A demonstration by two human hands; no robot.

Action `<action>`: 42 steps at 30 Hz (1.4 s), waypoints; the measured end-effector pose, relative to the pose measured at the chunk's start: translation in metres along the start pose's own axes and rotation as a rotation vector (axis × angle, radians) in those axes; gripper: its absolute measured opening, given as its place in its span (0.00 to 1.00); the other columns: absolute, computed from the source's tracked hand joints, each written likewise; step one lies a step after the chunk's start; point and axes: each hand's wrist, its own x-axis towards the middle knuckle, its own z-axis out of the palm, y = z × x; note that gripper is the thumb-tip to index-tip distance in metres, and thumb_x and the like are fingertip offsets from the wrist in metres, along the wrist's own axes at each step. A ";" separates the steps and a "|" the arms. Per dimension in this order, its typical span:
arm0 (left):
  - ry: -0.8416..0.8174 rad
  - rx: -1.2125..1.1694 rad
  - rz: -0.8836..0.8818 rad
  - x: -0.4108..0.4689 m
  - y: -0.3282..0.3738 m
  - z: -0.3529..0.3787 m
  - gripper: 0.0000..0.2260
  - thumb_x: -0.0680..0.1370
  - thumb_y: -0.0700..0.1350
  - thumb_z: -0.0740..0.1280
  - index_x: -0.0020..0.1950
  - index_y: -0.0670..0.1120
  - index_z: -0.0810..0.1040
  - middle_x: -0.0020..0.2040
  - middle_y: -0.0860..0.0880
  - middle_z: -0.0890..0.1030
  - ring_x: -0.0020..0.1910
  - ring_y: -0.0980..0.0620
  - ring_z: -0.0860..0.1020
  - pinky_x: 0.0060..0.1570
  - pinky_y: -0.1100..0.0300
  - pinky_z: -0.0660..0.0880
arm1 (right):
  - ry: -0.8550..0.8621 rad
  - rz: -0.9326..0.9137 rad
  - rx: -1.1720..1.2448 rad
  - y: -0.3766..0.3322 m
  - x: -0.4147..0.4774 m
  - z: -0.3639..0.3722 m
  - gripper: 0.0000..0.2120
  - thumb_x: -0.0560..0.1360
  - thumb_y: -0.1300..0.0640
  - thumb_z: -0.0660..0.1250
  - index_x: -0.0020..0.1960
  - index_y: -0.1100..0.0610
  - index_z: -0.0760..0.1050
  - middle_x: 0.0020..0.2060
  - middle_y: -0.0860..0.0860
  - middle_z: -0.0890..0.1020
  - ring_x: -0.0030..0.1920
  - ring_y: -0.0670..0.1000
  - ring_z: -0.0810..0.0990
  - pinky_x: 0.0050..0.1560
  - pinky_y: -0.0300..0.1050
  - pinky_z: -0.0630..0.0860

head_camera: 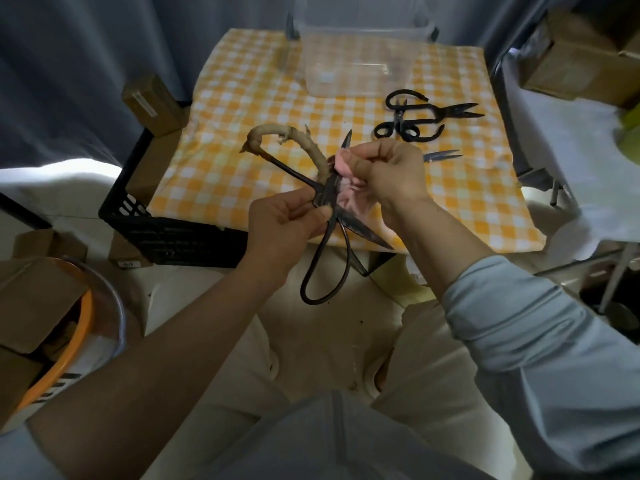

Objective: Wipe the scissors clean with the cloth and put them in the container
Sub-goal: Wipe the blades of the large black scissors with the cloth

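Observation:
My left hand (284, 220) pinches a large pair of black scissors (332, 251) near the pivot, held open above the table's front edge. One handle loop is wrapped in tan cloth, the other hangs bare. My right hand (391, 171) grips a pink cloth (343, 181) bunched against a blade by the pivot. A clear plastic container (360, 46) stands at the table's far side. Two more black scissors (415, 117) lie on the table beyond my right hand, and a pair of blade tips (443, 154) shows just past it.
The table wears a yellow-and-white checked cover (242, 98). A black crate (166, 230) sits at its left, with cardboard boxes (34, 299) and an orange-rimmed basin (79, 327) on the floor. More boxes (581, 57) sit on a white-covered surface at the right.

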 end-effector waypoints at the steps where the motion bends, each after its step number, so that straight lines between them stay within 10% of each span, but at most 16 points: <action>1: 0.004 -0.005 -0.008 0.000 0.000 0.000 0.19 0.73 0.29 0.68 0.64 0.33 0.73 0.40 0.50 0.80 0.33 0.61 0.81 0.37 0.68 0.78 | 0.005 -0.016 -0.005 0.000 0.001 0.000 0.05 0.72 0.68 0.70 0.45 0.71 0.78 0.34 0.56 0.79 0.32 0.47 0.78 0.33 0.39 0.78; 6: 0.012 -0.038 -0.035 0.002 -0.001 -0.003 0.17 0.74 0.30 0.67 0.62 0.33 0.74 0.45 0.46 0.81 0.34 0.60 0.82 0.36 0.67 0.78 | -0.073 0.058 -0.026 0.005 -0.013 0.003 0.08 0.73 0.67 0.69 0.37 0.63 0.74 0.28 0.55 0.77 0.19 0.42 0.72 0.19 0.32 0.67; 18: 0.017 0.009 -0.027 0.000 -0.002 -0.002 0.18 0.73 0.29 0.68 0.62 0.33 0.74 0.39 0.49 0.80 0.32 0.59 0.81 0.35 0.68 0.78 | -0.034 0.184 0.361 0.005 -0.010 0.005 0.06 0.75 0.71 0.65 0.39 0.66 0.73 0.20 0.53 0.76 0.21 0.50 0.68 0.23 0.35 0.68; 27: -0.019 0.000 -0.026 -0.005 -0.002 0.003 0.19 0.73 0.29 0.68 0.63 0.37 0.74 0.33 0.58 0.82 0.32 0.63 0.81 0.34 0.70 0.77 | 0.086 0.072 0.134 0.009 0.010 -0.003 0.06 0.72 0.67 0.70 0.37 0.61 0.77 0.33 0.54 0.81 0.35 0.50 0.80 0.35 0.40 0.78; 33: 0.008 -0.020 -0.062 0.004 0.003 -0.001 0.17 0.74 0.29 0.67 0.62 0.33 0.74 0.42 0.47 0.81 0.33 0.60 0.81 0.35 0.68 0.78 | -0.009 0.248 0.160 0.016 0.002 0.003 0.20 0.73 0.61 0.71 0.60 0.70 0.72 0.41 0.58 0.79 0.27 0.44 0.76 0.21 0.32 0.68; 38: -0.007 -0.011 -0.047 0.001 -0.002 -0.002 0.18 0.73 0.29 0.67 0.63 0.34 0.74 0.40 0.49 0.80 0.32 0.62 0.81 0.34 0.69 0.77 | -0.031 0.343 0.292 0.018 0.002 0.003 0.07 0.75 0.61 0.68 0.43 0.66 0.76 0.20 0.52 0.76 0.18 0.44 0.72 0.21 0.32 0.70; 42: -0.019 -0.002 -0.029 -0.001 -0.003 -0.002 0.20 0.72 0.29 0.68 0.63 0.36 0.73 0.38 0.51 0.82 0.33 0.61 0.81 0.35 0.68 0.78 | 0.021 0.302 0.302 0.012 0.008 0.005 0.09 0.76 0.63 0.66 0.43 0.69 0.75 0.26 0.56 0.79 0.25 0.49 0.77 0.28 0.39 0.76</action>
